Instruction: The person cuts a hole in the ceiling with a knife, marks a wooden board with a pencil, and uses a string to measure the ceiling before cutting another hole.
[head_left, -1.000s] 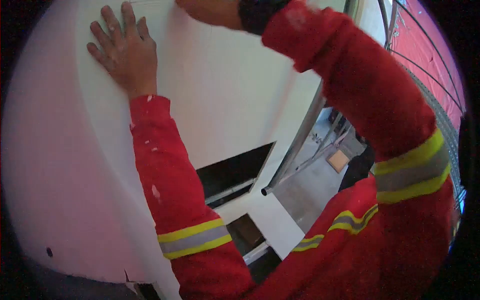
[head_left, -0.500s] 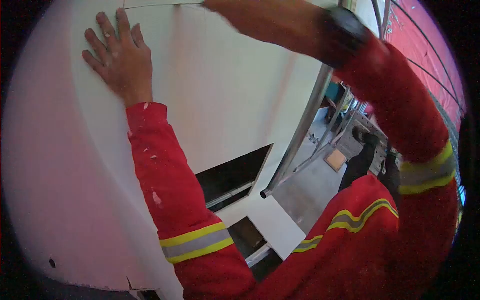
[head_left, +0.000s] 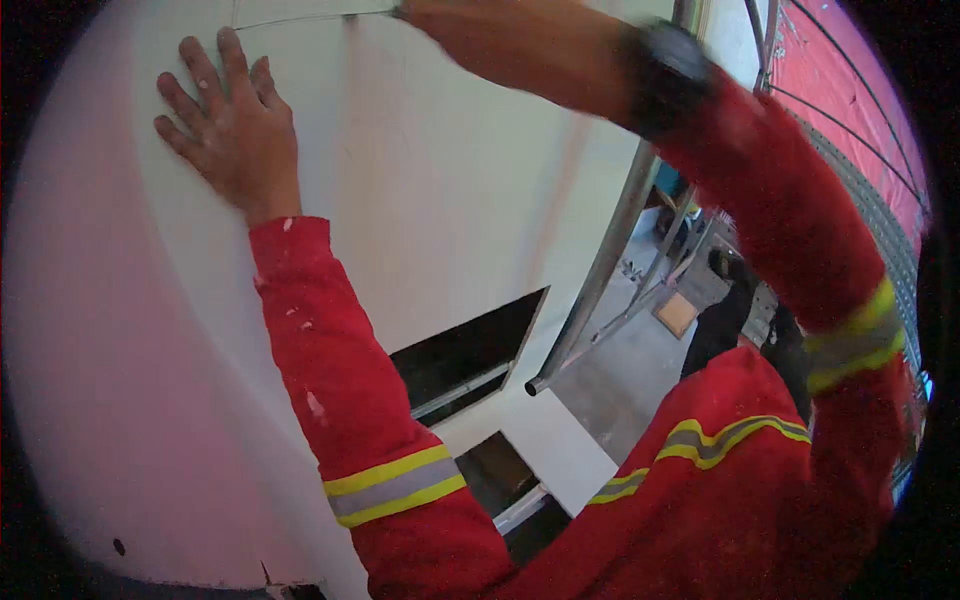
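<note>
My left hand [head_left: 238, 145] lies flat with fingers spread on a large white panel [head_left: 430, 190], just below a thin dark seam near the top edge. My right hand [head_left: 470, 28] is at the top of the view, at the right end of that seam. The frame edge cuts off most of its fingers, so whatever it holds cannot be made out. A dark watch [head_left: 675, 75] sits on the right wrist. Both arms wear red sleeves with yellow and grey bands, the left one spotted with white.
A rectangular opening [head_left: 470, 350] is cut low in the panel, with a second opening [head_left: 495, 470] below it. A metal pole [head_left: 600, 290] runs down beside the panel. Further down are a grey floor [head_left: 610, 390] and a small wooden board [head_left: 676, 314]. Red sheeting [head_left: 850, 90] hangs at the upper right.
The view has shifted slightly, with the seam now a little lower. My right forearm has moved slightly to the left; my left hand stays flat on the panel.
</note>
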